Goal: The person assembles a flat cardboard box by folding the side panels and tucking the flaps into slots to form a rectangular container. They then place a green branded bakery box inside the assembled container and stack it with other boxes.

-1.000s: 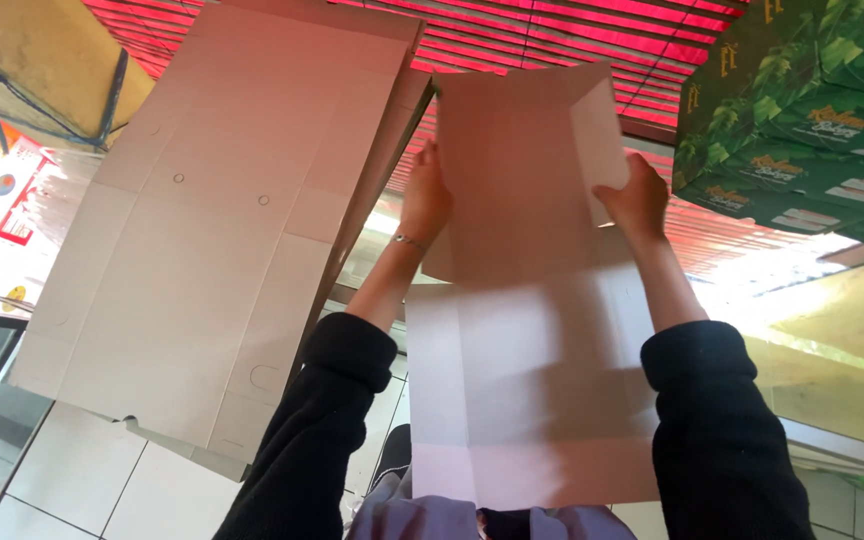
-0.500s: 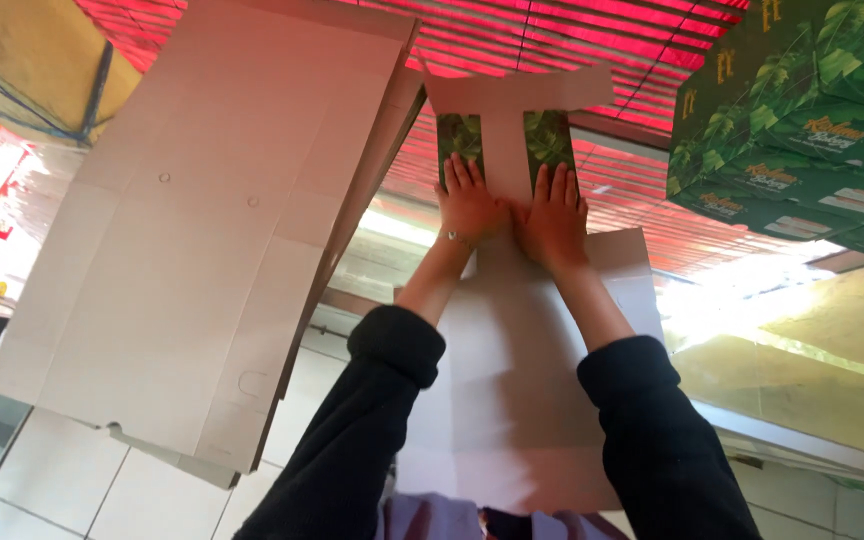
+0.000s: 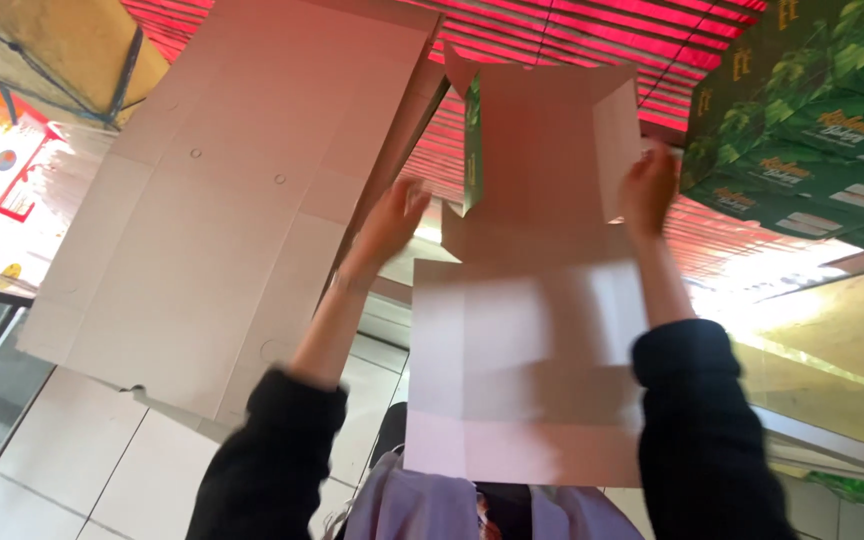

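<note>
Cardboard box blank (image 3: pixel 532 330), half-folded, held up betw both hands. R hand (image 3: pixel 649 187) grips side flap to raise wall; L hand (image 3: pixel 392 220) open, blurred, just off green-printed flap. Flat sheet stack (image 3: pixel 222 200) beside.

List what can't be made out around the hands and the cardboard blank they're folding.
- Left hand: motion-blurred in the head view; fingers indistinct, contact with the cardboard blank unclear.
- Right hand: its grip is partly hidden behind a flap.
- Blank's printed green side: turned away, only a sliver shows.
- Flat carton stack: far sheets hidden behind the front one.
</note>
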